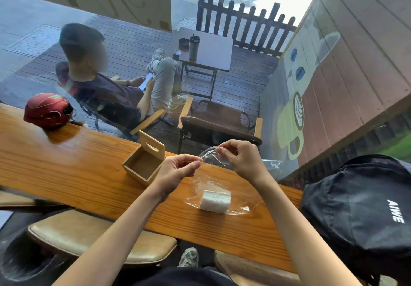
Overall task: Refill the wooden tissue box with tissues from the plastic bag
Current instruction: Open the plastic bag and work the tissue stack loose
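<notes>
The wooden tissue box [142, 165] stands on the wooden counter with its slotted lid tipped up at the back; its inside looks bare. To its right lies a clear plastic bag [240, 199] holding a white stack of tissues [215, 200]. My left hand [175, 174] and my right hand [239, 156] are raised above the counter. Each pinches one side of the bag's mouth, which is lifted between them.
A red helmet [47, 111] sits at the counter's [77, 179] far left. A black backpack [360, 205] rests at the right end. Padded stools [93, 236] stand below the near edge. Behind the window glass a person sits on a deck chair.
</notes>
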